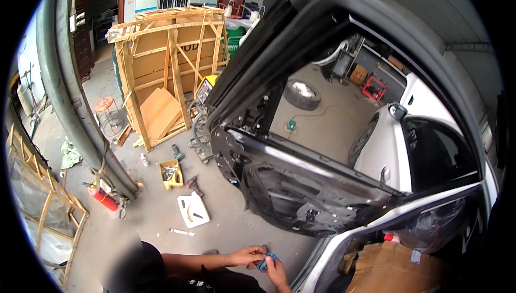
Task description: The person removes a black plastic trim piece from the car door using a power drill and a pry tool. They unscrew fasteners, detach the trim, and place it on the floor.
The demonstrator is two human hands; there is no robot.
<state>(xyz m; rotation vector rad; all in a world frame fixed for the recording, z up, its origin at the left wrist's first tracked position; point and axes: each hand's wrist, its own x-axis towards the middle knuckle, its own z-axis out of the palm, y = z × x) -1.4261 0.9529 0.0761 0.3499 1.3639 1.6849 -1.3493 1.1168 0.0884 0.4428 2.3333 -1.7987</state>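
Observation:
Low in the head view, my left hand (248, 256) and my right hand (277, 272) meet in front of my dark clothing. Between them is a small blue ring-shaped item (263, 264), perhaps a roll of tape or a coiled strip; its exact kind is unclear. The fingers of both hands are closed on it. Just beyond stands a swung-open car door (301, 185), its inner trim panel off and its dark inner skin exposed. Neither hand touches the door.
On the floor ahead lie a white plastic piece (193, 210), a cordless drill (194, 186) and a cut-open yellow jug (171, 174) of small tools. A wooden crate (172, 56), green post (80, 94) and fire extinguisher (104, 199) stand left. Right is a cardboard box (395, 271).

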